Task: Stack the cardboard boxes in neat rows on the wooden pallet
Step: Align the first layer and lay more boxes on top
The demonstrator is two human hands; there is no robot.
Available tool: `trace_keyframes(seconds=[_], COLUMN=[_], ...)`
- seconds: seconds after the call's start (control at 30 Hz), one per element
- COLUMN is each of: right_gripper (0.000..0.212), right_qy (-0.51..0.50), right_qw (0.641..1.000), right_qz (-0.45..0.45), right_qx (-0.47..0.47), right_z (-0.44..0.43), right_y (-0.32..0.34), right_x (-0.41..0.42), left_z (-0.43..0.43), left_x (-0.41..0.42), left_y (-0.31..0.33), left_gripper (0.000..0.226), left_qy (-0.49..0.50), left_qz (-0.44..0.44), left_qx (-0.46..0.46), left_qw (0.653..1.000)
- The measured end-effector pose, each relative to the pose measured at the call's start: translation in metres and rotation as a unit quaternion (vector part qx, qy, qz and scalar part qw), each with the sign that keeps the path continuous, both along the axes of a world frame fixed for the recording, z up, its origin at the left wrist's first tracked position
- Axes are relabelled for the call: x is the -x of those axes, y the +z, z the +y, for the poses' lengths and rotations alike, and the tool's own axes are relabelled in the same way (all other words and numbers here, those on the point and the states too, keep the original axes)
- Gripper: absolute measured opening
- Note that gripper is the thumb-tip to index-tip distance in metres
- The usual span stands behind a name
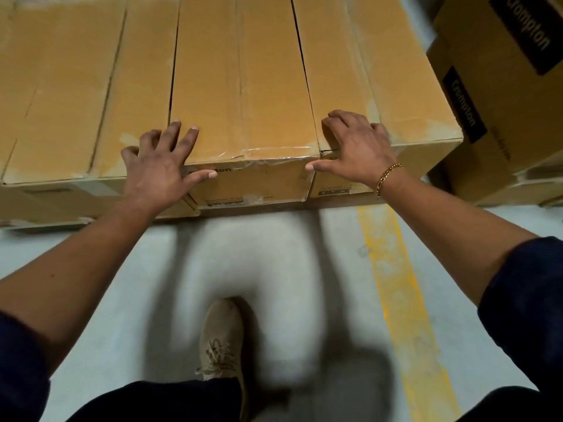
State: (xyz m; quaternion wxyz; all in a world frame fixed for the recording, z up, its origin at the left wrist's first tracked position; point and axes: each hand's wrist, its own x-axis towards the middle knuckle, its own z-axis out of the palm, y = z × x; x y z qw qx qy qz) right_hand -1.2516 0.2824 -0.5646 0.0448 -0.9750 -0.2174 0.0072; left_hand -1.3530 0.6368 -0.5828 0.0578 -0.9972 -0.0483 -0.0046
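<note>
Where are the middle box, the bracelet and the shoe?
middle box (210,86), head view, top face
bracelet (387,175), head view, chain on the wrist
shoe (221,348), head view, laces

Single head-worn view, looking steeply down and forward, close over box tops (240,77), floor (335,239) below

A pale grey floor (91,269) fills the lower half of the view. A worn yellow painted line (393,269) runs across it on the right, its edges patchy. Near the bottom centre a tan lace-up shoe (222,339) points forward, with a dark trouser leg (170,400) above its heel. A pale smear (249,254) ahead of the shoe is too blurred to identify, possibly a camera artefact. A gold chain bracelet (387,178) circles the right wrist, and dark blue sleeves (524,300) are pushed up both forearms.
</note>
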Motion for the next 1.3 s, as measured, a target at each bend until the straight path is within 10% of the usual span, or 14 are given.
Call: trace_keyframes(seconds=[0.73, 0.97, 1.3], right_gripper=[0.084, 0.114, 0.135], right_qy=[-0.018, 0.025, -0.188], right_qw=[0.999, 0.999, 0.978], right_qz=[-0.03, 0.008, 0.087], right_qx=[-0.013, 0.03, -0.014], right_z=[0.007, -0.035, -0.156], right_y=[-0.004, 0.002, 0.009], right_x=[0.001, -0.011, -0.026], left_z=[0.003, 0.001, -0.148], left_x=[-0.01, -0.013, -0.073], left_y=[-0.001, 0.004, 0.022], left_gripper=[0.091, 0.11, 0.117], left_qy=[0.004, -0.012, -0.179], left_qz=[-0.009, 0.007, 0.042], left_qx=[0.009, 0.022, 0.04], left_qw=[1.0, 1.0, 0.982])
